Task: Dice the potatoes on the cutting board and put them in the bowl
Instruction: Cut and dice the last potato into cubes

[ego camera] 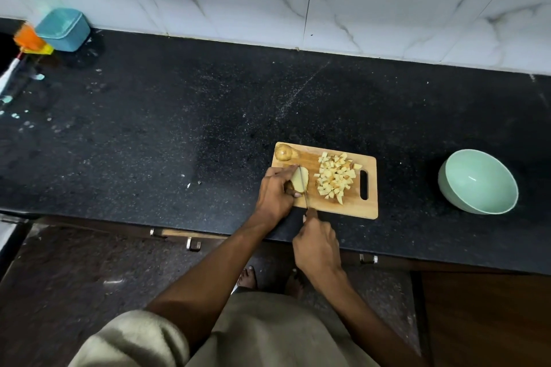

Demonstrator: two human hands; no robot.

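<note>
- Head view: the left hand (275, 192) grasps a cut potato piece (298, 180) at the left-centre of the cutting board (328, 205). The right hand (317, 247) is clenched round the handle of the knife (304, 188), whose blade lies across the piece.
- Finger hazard: the left fingertips (293, 170) sit just beside the blade. A sideways drift of the edge, or a slip of the piece, would likely bring the edge onto them.
- Rolling hazard: whether the piece rests on a flat face cannot be told. If it rests on its curved side, downward pressure may rock it.
- Board shift: the board lies near the counter (179, 143) front edge, lower centre of the frame. A hard push could slide it toward that edge.
- Scatter: the diced pile (337, 177) lies loose at the right of the board, close to the blade. A wide stroke may knock cubes onto the counter.
- Transfer: the bowl (480, 185) stands well apart, at the right of the frame. Cubes may drop during carrying.
- Remaining stock: a whole potato (283, 152) rests at the board's upper left corner and could roll off.
</note>
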